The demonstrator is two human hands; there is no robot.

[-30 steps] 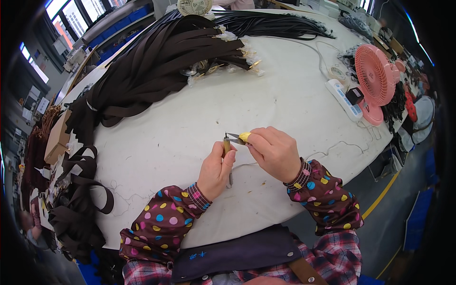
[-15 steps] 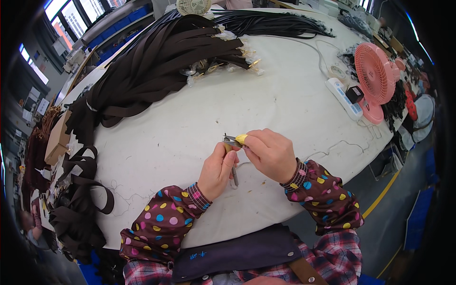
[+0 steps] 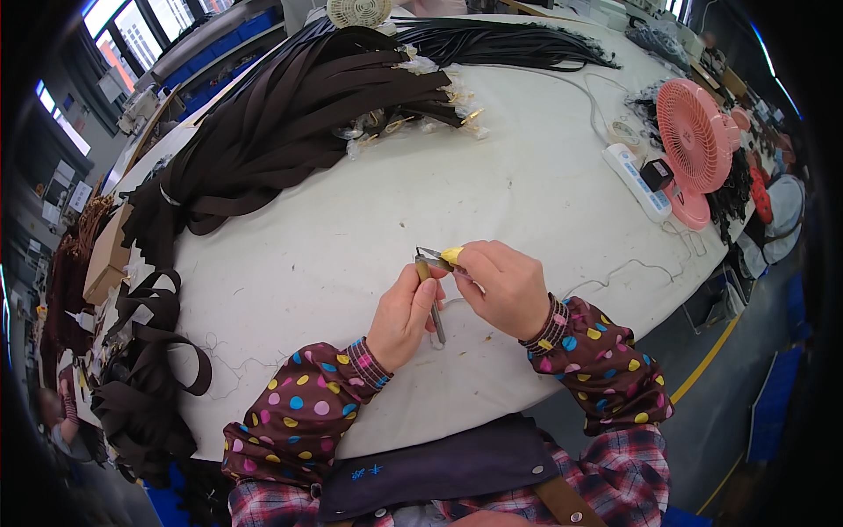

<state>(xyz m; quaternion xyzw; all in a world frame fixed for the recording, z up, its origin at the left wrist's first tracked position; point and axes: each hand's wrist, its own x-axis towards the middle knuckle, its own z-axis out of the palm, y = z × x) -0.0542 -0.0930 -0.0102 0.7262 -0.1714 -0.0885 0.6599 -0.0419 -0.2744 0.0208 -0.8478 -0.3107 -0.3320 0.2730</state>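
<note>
Near the middle of the table, my left hand [image 3: 399, 318] is closed around a slim pen-shaped tool [image 3: 439, 327], its brownish-yellow upper part and silver lower end showing past the fingers. The tool stands tilted, with a thin dark tip at the top. Closed fingers of my right hand [image 3: 507, 288] hold small metal snips with a yellow wrap [image 3: 451, 256] on the handle. The blades lie across the tool's upper end, close to its dark tip; I cannot tell whether they touch it. Part of the snips is hidden in my right palm.
A large bundle of dark brown straps [image 3: 272, 132] with plastic-wrapped metal ends spreads over the far left. Black cords [image 3: 500, 42] lie behind it. A pink fan [image 3: 694, 136] and a white power strip [image 3: 636, 183] stand at the right. More brown straps [image 3: 145, 378] hang at the left edge.
Both hands have shifted very slightly to the right. The snips' blades have moved a little against the pen-shaped tool's upper end, and more of its brownish-yellow part shows.
</note>
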